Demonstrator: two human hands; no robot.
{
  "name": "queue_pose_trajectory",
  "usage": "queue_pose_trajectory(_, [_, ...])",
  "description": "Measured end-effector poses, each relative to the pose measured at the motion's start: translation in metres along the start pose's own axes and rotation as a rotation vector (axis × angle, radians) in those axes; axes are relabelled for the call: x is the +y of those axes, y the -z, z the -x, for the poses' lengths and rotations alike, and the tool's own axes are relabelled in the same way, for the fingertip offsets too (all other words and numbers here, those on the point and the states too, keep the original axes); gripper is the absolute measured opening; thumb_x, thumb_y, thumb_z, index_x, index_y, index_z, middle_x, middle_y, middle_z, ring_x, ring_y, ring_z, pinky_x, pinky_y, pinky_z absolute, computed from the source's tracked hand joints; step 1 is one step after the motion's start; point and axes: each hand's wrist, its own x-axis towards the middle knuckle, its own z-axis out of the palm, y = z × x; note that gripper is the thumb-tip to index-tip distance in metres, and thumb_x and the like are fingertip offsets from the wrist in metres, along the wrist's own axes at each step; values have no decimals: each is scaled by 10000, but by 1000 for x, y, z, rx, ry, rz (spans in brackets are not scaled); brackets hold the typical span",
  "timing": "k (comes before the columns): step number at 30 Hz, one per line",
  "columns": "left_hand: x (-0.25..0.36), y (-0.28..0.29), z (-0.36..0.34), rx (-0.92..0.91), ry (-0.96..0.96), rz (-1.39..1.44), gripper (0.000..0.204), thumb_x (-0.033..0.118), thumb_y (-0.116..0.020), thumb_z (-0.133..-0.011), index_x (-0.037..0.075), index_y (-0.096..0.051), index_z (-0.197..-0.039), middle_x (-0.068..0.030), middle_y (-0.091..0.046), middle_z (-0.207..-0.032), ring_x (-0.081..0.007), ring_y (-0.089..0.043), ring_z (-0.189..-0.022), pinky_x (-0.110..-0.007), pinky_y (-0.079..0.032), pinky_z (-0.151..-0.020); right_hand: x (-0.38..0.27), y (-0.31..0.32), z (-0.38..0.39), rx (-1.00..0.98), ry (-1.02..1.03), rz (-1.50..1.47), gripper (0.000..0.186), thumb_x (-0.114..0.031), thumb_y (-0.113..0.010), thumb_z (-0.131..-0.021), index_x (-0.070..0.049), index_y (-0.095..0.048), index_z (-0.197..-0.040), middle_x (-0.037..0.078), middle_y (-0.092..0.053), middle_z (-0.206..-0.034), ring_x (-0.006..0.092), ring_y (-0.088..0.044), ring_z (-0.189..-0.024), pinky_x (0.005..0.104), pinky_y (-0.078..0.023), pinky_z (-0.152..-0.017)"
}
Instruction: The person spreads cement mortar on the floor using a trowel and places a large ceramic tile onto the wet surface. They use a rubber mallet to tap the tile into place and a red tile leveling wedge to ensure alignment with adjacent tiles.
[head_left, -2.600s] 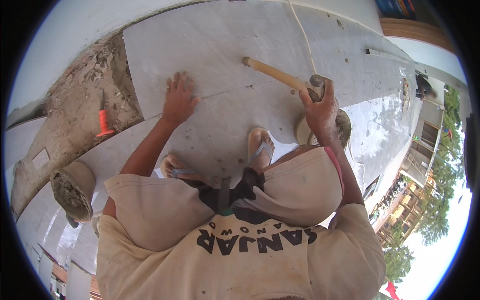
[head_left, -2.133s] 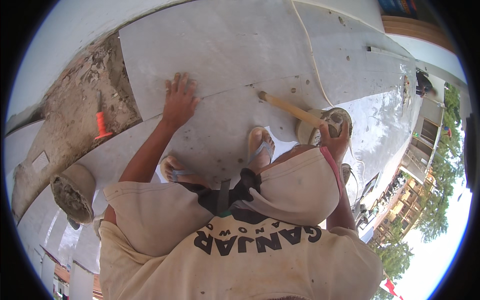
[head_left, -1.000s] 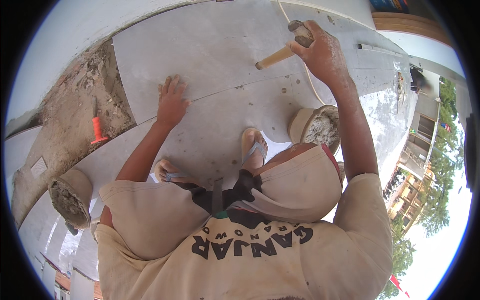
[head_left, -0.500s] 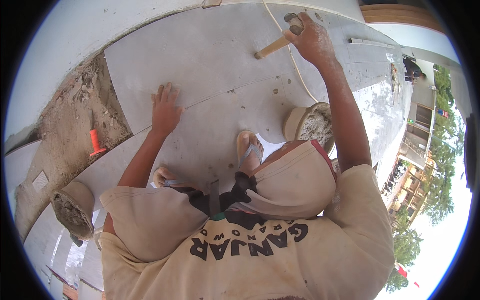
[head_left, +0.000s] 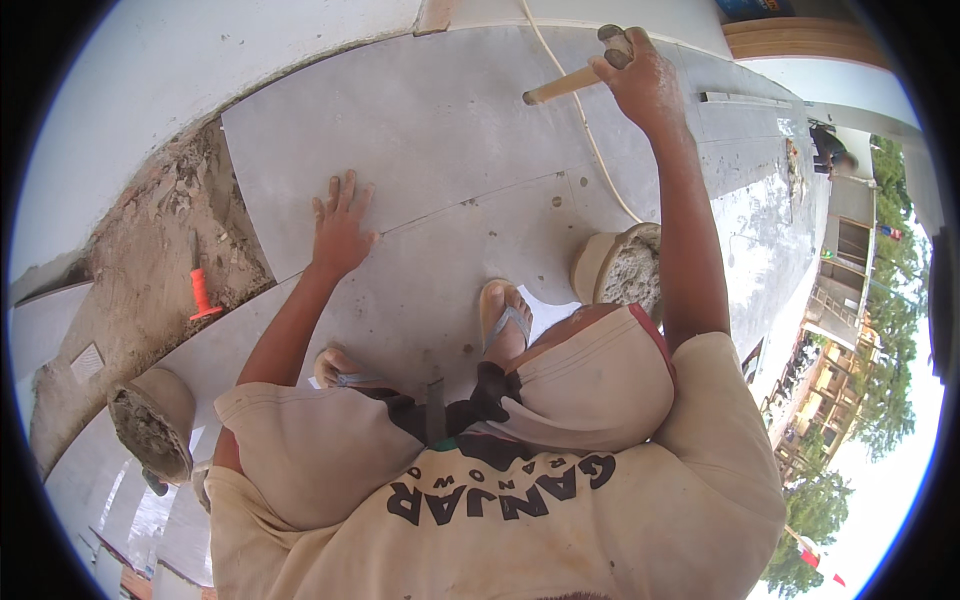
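Observation:
My left hand (head_left: 342,226) lies flat with spread fingers on a large grey floor tile (head_left: 420,120), just past a joint line. Farther off to the right, my dusty right hand (head_left: 648,90) is wrapped round the head of a hammer (head_left: 562,86). Its wooden handle points left over the tile, beyond a pale cable. I cannot tell whether the handle's end touches the surface.
Mortar fills a bucket (head_left: 592,268) by my right knee and another bucket (head_left: 172,396) at left. An orange-handled tool (head_left: 201,292) sits in the rough unpaved strip. A pale cable (head_left: 594,146) crosses the tiles. A metal bar (head_left: 745,99) and a person (head_left: 828,150) are at far right.
My right hand and the hammer have moved slightly away and to the right over the tile. My left hand stays on the tile, and the whole view has shifted a little.

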Motion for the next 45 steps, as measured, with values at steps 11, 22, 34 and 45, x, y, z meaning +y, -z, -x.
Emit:
queue_pose_trajectory(11, [14,11,-25,-64,22,-93,979,375,-787,-743,240,-236,-1540,-98,-47,-1632,-356,-45,-1494,-666,-117,-1145,15,-12,-35,75,-7,46,518,-360,-708,-827,-75,-547,-1229,160,-692,-1060,331,-658,-1013,458,-532,-857])
queue_pose_trajectory(22, [19,26,-41,-157,43,-128,1117,543,-786,-674,263,-166,-1559,-100,14,-1635,-366,24,-1494,-686,-30,-1135,12,-7,-84,55,17,-49,615,-368,-725,-831,-48,-526,-1317,204,-679,-1095,344,-658,-1047,447,-523,-904])
queue_pose_trajectory(34, [19,25,-50,-121,66,-163,1136,625,-757,-660,260,-166,-1559,-90,25,-1636,-361,46,-1495,-698,-23,-1127,0,-3,-102,104,190,99,359,-254,-622,-877,-73,-606,-1187,180,-608,-1142,366,-576,-1087,446,-466,-929])
queue_pose_trajectory(45, [6,9,-46,-86,67,-159,1089,703,-667,-715,266,-140,-1562,-85,40,-1635,-334,77,-1495,-647,29,-1156,-35,-22,-63,14,144,-93,558,-349,-721,-832,-50,-549,-1271,201,-672,-1107,342,-656,-1043,447,-517,-906])
